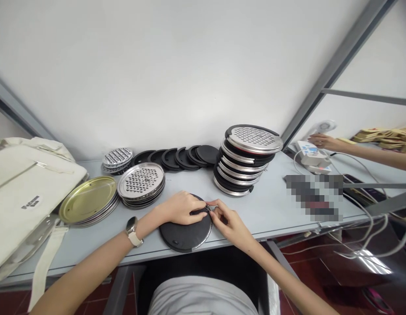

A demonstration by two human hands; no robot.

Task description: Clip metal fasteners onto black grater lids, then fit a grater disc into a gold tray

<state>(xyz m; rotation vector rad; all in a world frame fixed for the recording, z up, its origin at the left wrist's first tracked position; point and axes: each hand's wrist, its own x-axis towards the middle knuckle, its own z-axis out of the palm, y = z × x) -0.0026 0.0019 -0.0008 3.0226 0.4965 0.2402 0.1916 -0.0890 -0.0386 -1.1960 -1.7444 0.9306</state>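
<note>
Your left hand (186, 209) lies, fingers bent, on a round black disc (186, 236) with a silvery edge; your right hand (229, 225) curls at its far right rim. Whether either grips is unclear. Beneath: pale blue-grey table (181, 182); beyond, stacked black-and-silver discs (240, 170).

The cream bag (42, 175) has a small white label (32, 202) on its front. Dark, thick letters stand on it in two lines, a long one on top and a short one below. The lines slant up to the right. The letters are too fuzzy to read for sure. The watch (131, 224) has a dark face, and it is too small to read any numbers there.
</note>
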